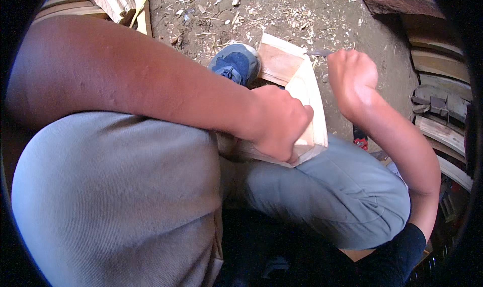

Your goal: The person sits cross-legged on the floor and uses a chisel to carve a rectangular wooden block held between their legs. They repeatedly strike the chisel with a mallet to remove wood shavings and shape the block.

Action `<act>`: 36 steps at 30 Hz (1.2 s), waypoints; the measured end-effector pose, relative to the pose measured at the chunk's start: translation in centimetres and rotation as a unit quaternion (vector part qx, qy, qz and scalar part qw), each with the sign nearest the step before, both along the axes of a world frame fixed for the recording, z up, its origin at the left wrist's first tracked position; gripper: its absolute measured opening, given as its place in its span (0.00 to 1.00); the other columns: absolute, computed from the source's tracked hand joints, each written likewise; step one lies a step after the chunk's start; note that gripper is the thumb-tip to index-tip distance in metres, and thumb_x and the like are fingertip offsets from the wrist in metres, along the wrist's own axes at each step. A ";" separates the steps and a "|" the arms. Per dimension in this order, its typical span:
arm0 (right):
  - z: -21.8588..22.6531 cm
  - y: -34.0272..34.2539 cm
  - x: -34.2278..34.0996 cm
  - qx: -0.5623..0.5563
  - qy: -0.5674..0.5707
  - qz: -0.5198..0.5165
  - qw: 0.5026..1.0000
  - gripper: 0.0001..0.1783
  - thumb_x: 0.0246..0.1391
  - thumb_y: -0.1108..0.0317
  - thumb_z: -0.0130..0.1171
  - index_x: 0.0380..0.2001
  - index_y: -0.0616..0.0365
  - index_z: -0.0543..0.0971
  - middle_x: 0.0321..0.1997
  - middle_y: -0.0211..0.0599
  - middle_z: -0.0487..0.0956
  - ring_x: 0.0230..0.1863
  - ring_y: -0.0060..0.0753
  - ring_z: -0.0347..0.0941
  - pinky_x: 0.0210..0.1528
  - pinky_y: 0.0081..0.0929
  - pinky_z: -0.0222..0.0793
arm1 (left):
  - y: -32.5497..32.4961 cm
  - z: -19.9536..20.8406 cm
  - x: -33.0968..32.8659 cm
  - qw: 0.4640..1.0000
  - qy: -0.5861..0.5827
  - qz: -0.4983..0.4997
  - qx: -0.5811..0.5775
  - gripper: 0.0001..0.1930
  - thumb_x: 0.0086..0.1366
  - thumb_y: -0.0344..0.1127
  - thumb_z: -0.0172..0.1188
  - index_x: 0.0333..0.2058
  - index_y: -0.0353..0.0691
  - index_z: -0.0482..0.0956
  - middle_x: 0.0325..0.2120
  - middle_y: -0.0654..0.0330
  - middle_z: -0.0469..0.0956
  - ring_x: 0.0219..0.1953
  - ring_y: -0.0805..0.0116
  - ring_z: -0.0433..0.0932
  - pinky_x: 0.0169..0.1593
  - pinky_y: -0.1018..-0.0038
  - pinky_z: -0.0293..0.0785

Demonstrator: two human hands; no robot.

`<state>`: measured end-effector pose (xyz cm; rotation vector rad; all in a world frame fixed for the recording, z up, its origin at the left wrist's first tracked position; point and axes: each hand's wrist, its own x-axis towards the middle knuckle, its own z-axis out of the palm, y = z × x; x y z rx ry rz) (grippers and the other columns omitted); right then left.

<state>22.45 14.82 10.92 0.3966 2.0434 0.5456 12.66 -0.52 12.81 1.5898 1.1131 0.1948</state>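
A pale wooden box-like frame (317, 106) leans by my legs, its near end against my right thigh. My left hand (282, 121) is closed on its near part, knuckles up, and the hand hides much of the inside. At the frame's far right corner, the tip of a thin grey metal blade (319, 52) meets or nearly meets the wood; I cannot tell which. My right hand (352, 78) is closed in a fist at the other end of this blade, and the fingers cover any handle.
My blue shoe (235, 63) stands against the frame's far left side. Wood shavings (307, 15) litter the dirt floor. Stacked boards (437, 60) line the right side, and more wood pieces (114, 3) lie at the far left. A red and black object (360, 140) lies beneath my right forearm.
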 end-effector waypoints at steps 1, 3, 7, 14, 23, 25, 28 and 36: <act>0.6 -0.4 -0.8 0.001 -0.013 -0.018 1.000 0.10 0.52 0.73 0.65 0.37 0.48 0.88 0.39 0.30 0.87 0.43 0.30 0.85 0.33 0.28 0.79 | 0.2 0.2 -0.1 1.000 0.005 0.000 -0.006 0.34 0.56 0.55 0.72 0.43 0.28 0.72 0.34 0.38 0.83 0.40 0.37 0.83 0.45 0.50 0.79; 1.1 -0.6 -1.0 0.002 -0.024 -0.031 0.999 0.09 0.58 0.74 0.61 0.38 0.50 0.88 0.43 0.36 0.88 0.47 0.35 0.86 0.44 0.27 0.83 | 0.3 0.3 0.0 1.000 0.008 -0.003 -0.012 0.34 0.56 0.55 0.72 0.43 0.28 0.72 0.34 0.38 0.83 0.41 0.37 0.83 0.45 0.50 0.79; 2.0 -1.1 -0.6 0.009 -0.003 -0.020 1.000 0.09 0.58 0.73 0.60 0.39 0.51 0.87 0.42 0.35 0.88 0.47 0.34 0.86 0.43 0.26 0.83 | 0.1 0.0 0.0 1.000 0.002 -0.007 -0.007 0.34 0.56 0.56 0.72 0.44 0.28 0.72 0.34 0.38 0.83 0.41 0.37 0.83 0.46 0.50 0.79; 1.8 -1.3 -0.2 0.021 0.006 -0.040 0.999 0.09 0.59 0.74 0.60 0.39 0.51 0.87 0.42 0.34 0.88 0.46 0.33 0.86 0.43 0.25 0.83 | 0.2 0.2 -0.1 1.000 0.006 -0.010 -0.016 0.34 0.56 0.56 0.72 0.44 0.28 0.72 0.35 0.37 0.83 0.42 0.37 0.83 0.46 0.50 0.79; -1.0 0.0 1.5 0.041 0.035 0.034 0.998 0.11 0.47 0.73 0.71 0.34 0.41 0.89 0.32 0.14 0.86 0.32 0.19 0.85 0.12 0.32 0.72 | 0.1 0.1 -0.1 1.000 -0.002 -0.007 0.005 0.34 0.56 0.55 0.72 0.43 0.28 0.72 0.34 0.38 0.83 0.41 0.37 0.83 0.46 0.50 0.79; -0.7 0.1 1.0 0.030 0.025 0.036 0.999 0.11 0.47 0.73 0.71 0.34 0.41 0.89 0.32 0.14 0.86 0.33 0.19 0.85 0.12 0.31 0.72 | 0.2 0.1 -0.1 1.000 -0.004 -0.006 0.000 0.34 0.56 0.55 0.73 0.43 0.28 0.72 0.34 0.38 0.83 0.41 0.37 0.83 0.46 0.50 0.80; 1.7 -0.6 -0.4 0.026 0.017 0.021 0.999 0.09 0.54 0.73 0.65 0.37 0.46 0.88 0.40 0.26 0.87 0.44 0.28 0.85 0.34 0.27 0.79 | 0.0 0.0 -0.2 1.000 -0.005 -0.002 0.002 0.34 0.56 0.55 0.72 0.43 0.28 0.72 0.34 0.38 0.83 0.41 0.37 0.83 0.46 0.50 0.80; -0.7 0.3 -0.1 0.027 -0.017 0.005 0.999 0.11 0.48 0.73 0.70 0.36 0.45 0.89 0.37 0.22 0.87 0.39 0.24 0.84 0.25 0.28 0.76 | 0.2 0.2 0.0 1.000 0.000 -0.010 -0.002 0.34 0.56 0.56 0.72 0.43 0.28 0.72 0.34 0.38 0.83 0.41 0.37 0.83 0.46 0.50 0.80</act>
